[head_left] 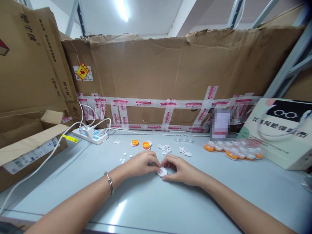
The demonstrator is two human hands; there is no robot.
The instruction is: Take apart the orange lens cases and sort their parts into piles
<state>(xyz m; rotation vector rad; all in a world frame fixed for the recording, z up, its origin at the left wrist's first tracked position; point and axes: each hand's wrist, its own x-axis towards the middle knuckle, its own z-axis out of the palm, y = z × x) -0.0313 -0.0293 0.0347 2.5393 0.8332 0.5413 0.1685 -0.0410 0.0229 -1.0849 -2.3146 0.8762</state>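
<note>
My left hand (142, 163) and my right hand (179, 169) meet at the middle of the grey table (170, 208). Both have their fingers curled and pinch a small white round disc (162, 172) that rests on the tabletop between them. A metal bracelet (109, 183) circles my left wrist. Just beyond my hands lie two orange-and-white discs (140, 144), scattered tiny white pieces (124, 158) and small white printed tiles (165, 149).
A clear bag of orange-and-white discs (234, 150) lies at the right, beside a printed paper bag (280, 133). A white power strip (90, 134) with cables sits at the back left. An open carton (29, 146) stands at the left. A taped cardboard wall (170, 78) closes the back.
</note>
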